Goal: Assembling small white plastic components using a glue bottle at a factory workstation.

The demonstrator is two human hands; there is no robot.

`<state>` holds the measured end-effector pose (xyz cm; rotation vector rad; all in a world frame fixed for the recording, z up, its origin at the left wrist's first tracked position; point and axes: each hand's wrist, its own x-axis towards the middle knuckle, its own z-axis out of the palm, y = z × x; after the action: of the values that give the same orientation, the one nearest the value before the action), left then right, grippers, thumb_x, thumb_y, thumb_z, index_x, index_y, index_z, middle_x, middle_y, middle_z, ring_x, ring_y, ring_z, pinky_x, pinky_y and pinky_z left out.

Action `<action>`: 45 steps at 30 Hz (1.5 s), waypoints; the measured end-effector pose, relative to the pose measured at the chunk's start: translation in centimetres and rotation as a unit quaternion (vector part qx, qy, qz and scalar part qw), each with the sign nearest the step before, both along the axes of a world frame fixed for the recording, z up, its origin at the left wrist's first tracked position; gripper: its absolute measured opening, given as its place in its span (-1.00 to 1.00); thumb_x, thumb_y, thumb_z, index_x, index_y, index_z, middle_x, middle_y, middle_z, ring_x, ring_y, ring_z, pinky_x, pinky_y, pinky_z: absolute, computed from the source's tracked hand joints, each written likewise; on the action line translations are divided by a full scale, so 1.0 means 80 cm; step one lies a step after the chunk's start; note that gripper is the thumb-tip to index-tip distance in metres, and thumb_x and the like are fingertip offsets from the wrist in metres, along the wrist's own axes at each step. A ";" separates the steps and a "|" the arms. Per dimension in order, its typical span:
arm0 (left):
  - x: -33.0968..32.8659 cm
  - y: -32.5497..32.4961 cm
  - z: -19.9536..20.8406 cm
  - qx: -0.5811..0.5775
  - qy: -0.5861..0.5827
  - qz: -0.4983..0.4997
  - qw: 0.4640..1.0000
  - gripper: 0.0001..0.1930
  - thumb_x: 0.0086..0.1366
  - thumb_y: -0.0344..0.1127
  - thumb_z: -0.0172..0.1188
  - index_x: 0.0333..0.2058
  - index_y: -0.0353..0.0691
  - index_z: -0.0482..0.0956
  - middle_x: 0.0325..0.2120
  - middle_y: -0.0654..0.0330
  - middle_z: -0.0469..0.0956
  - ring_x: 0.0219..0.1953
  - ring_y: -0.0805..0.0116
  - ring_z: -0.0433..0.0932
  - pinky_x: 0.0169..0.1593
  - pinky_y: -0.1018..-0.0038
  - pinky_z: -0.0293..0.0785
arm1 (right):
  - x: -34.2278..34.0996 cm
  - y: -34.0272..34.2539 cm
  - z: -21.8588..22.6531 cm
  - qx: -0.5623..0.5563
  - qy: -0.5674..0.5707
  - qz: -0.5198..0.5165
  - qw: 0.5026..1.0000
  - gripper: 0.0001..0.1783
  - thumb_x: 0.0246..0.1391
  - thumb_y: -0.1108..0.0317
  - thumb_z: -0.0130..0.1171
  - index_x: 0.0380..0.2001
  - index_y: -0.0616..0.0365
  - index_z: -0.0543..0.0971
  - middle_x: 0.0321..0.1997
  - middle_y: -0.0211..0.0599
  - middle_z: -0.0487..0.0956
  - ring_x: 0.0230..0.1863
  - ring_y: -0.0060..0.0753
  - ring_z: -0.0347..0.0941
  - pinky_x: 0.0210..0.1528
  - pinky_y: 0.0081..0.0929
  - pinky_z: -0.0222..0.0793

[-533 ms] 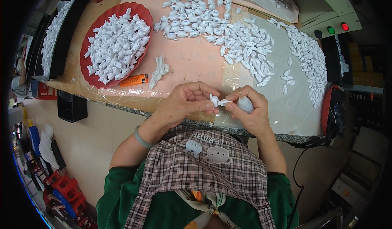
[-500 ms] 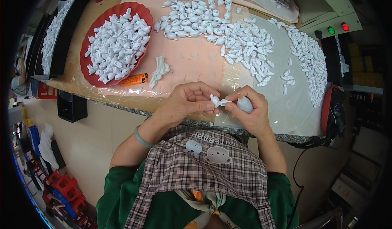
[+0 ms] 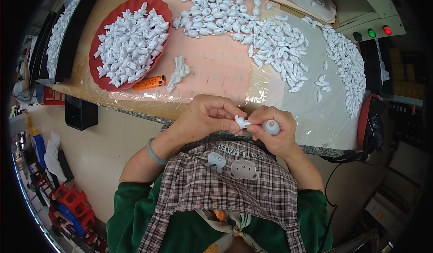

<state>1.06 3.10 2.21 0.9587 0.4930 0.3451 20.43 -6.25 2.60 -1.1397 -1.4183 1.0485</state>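
Note:
Just off the near table edge, my left hand (image 3: 211, 118) pinches a small white plastic figure part (image 3: 240, 120), rounded with ear-like tips. Thumb and forefinger of my right hand (image 3: 280, 126) hold a slim white piece (image 3: 247, 123) against its right side; whether the two are joined I cannot tell. My right hand also grips a small translucent squeeze bottle (image 3: 271, 127), its nozzle pointing up. Beyond my hands lie a spread of rounded white parts (image 3: 212, 14) and a pile of slender white parts (image 3: 282, 45).
A red scalloped bowl (image 3: 95, 57) heaped with white figures stands at the left, beside an orange lighter-like item (image 3: 149, 82) and a crumpled cloth (image 3: 179, 74). More slender pieces (image 3: 345, 68) line the right. A box with lit buttons (image 3: 372, 32) stands at the back right.
My hands have come closer together, bringing the slim piece up against the rounded part. The squeeze bottle has tipped in my right hand, so its nozzle faces up more directly.

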 end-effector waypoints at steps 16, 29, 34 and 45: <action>-0.001 -0.005 0.000 0.025 -0.003 -0.009 1.000 -0.82 0.13 -0.60 0.23 -0.25 -0.45 0.55 -0.34 0.06 0.62 -0.28 0.38 0.62 -0.16 0.51 0.60 | -0.004 -0.006 -0.008 0.042 0.006 -0.005 0.999 -0.86 -0.06 0.62 0.25 -0.42 0.30 0.49 -0.44 -0.10 0.56 -0.60 -0.56 0.44 -0.58 -0.65 0.35; 0.000 -0.005 0.001 0.000 0.019 -0.005 1.000 -0.78 0.05 -0.64 0.28 -0.27 -0.49 0.55 -0.34 0.03 0.58 -0.28 0.25 0.63 -0.15 0.45 0.62 | -0.005 -0.008 -0.011 0.031 0.016 -0.009 0.999 -0.87 -0.05 0.63 0.23 -0.41 0.30 0.49 -0.44 -0.09 0.56 -0.61 -0.56 0.44 -0.58 -0.65 0.36; -0.001 -0.004 0.000 -0.010 0.015 -0.005 1.000 -0.78 0.04 -0.64 0.28 -0.27 -0.49 0.55 -0.34 0.03 0.59 -0.28 0.25 0.63 -0.14 0.45 0.62 | -0.007 -0.009 -0.013 0.031 0.020 -0.012 0.999 -0.87 -0.05 0.64 0.23 -0.41 0.30 0.48 -0.44 -0.09 0.55 -0.61 -0.56 0.44 -0.58 -0.65 0.36; -0.004 -0.002 -0.001 0.123 -0.019 0.017 0.992 -0.80 0.09 -0.60 0.27 -0.26 -0.40 0.57 -0.31 0.12 0.60 -0.23 0.42 0.60 -0.12 0.54 0.58 | -0.008 0.002 -0.006 0.185 -0.104 -0.039 0.976 -0.71 -0.27 0.67 0.28 -0.38 0.25 0.52 -0.43 -0.15 0.59 -0.48 -0.32 0.56 -0.50 -0.54 0.45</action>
<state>0.72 2.95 2.13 1.1807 0.4390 0.4627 19.79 -6.05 2.13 -1.0399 -1.6383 0.5881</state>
